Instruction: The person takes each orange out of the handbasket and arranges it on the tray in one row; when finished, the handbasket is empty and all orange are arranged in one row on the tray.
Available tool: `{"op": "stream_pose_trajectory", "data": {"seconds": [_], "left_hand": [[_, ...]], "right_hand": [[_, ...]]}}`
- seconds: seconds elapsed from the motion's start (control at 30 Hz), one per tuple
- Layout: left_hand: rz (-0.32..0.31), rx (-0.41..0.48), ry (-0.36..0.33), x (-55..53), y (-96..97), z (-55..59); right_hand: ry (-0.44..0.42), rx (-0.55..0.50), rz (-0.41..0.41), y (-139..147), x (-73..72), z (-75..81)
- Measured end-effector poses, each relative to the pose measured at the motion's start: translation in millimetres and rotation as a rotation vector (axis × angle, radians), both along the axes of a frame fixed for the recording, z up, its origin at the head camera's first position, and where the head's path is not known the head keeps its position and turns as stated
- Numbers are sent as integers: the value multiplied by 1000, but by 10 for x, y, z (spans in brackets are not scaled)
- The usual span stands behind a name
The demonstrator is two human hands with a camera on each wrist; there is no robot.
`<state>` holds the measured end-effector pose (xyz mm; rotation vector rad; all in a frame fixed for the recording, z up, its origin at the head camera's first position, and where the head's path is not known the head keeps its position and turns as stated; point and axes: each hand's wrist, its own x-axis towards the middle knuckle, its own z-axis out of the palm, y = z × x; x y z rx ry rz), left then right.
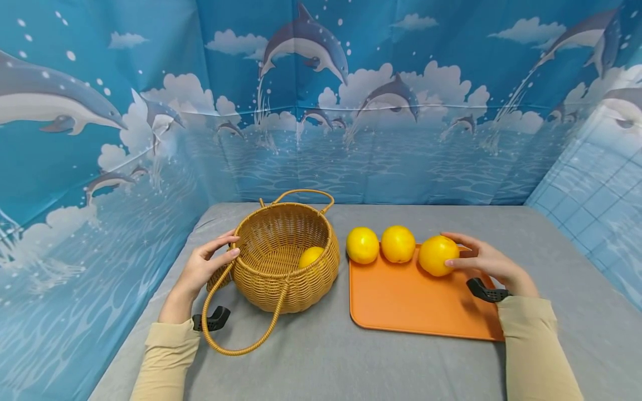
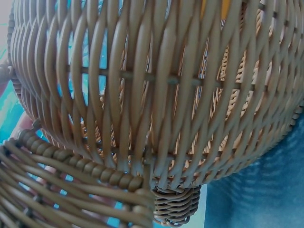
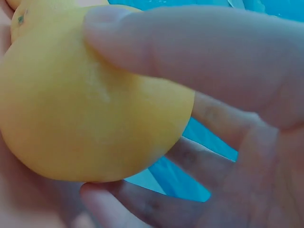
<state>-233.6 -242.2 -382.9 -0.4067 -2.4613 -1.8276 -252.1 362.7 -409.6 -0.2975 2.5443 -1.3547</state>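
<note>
Right hand [image 1: 489,262]: thumb and fingers around an orange [image 1: 435,255].
Orange at the far side of the tray [image 1: 411,306], contact unclear; two more oranges [image 1: 398,244] alongside. Probably firm, fairly weighty, smooth enough to slip; best held around its widest part. Left hand [image 1: 199,270] touches the rim of the wicker basket [image 1: 301,292]; whether gripping, cannot tell. Another orange [image 1: 310,255] lies inside.

The basket [image 1: 286,292] looks ribbed wicker, the yellow fruit [image 1: 434,257] smooth, the tray [image 1: 411,301] smooth plastic, the tablecloth [image 1: 351,362] matt.
</note>
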Motion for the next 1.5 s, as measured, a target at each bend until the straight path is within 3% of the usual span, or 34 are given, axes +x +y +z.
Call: {"op": "stream_pose_trajectory", "data": {"seconds": [0.2,0.77,1.5], "left_hand": [[3,4,0,-1,-1,-1],[6,-3,-7,7,10,13],[4,-10,-10,23,17,24]], "right_hand": [[40,19,-23,-24,-21,-4],[41,32,-52,-87,-15,12],[88,-17,0,-145,-74,-92]]}}
